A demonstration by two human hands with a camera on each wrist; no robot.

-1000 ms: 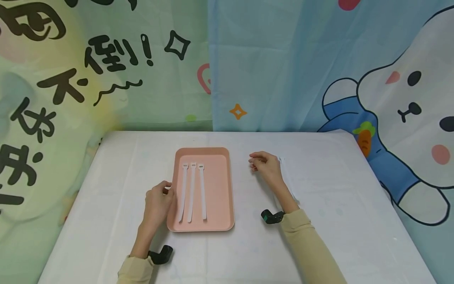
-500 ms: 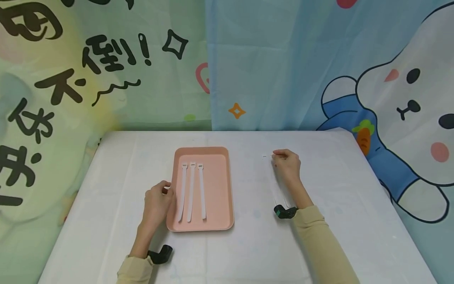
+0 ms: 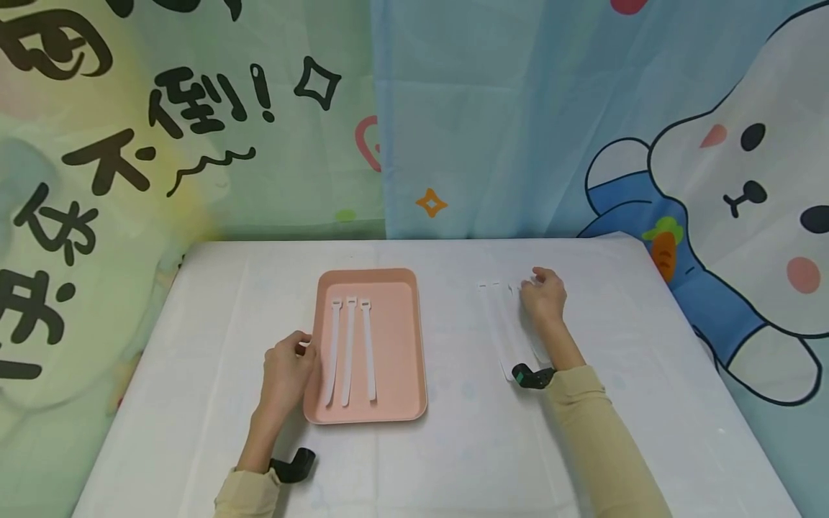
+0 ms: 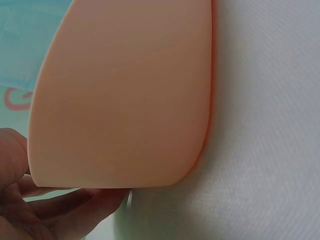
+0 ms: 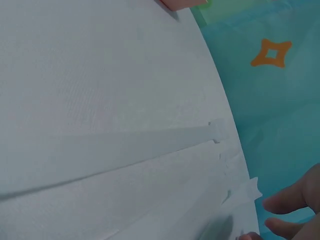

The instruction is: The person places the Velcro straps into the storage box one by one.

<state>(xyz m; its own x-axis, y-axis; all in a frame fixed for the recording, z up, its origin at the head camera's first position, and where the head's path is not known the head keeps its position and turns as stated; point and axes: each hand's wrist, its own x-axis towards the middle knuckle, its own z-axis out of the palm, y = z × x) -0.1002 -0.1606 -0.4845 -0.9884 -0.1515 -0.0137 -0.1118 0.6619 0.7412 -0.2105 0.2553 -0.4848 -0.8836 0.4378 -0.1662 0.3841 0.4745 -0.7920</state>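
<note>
My left hand [image 3: 288,370] holds the left rim of a pink rectangular tray [image 3: 398,360]; the left wrist view shows its thumb and fingers around the tray's edge [image 4: 125,100]. Inside the tray lie three white flat straps [image 3: 350,352] with slotted heads, like wide cable ties. To the right, more white straps [image 3: 501,331] lie side by side on the white cloth, hard to tell from it. My right hand [image 3: 546,298] is over their far ends, fingers bent. In the right wrist view its fingertips [image 5: 282,202] are just beside a strap's end [image 5: 250,190], with nothing visibly held.
A white cloth [image 3: 447,460] covers the table. Printed curtains [image 3: 492,129] hang behind its far edge. Black wrist cameras [image 3: 294,465] sit on both wrists, the right one [image 3: 532,376] over the straps' near ends.
My right hand has moved right, away from the tray, and the white straps it was covering now show to its left. The left hand and tray have stayed put.
</note>
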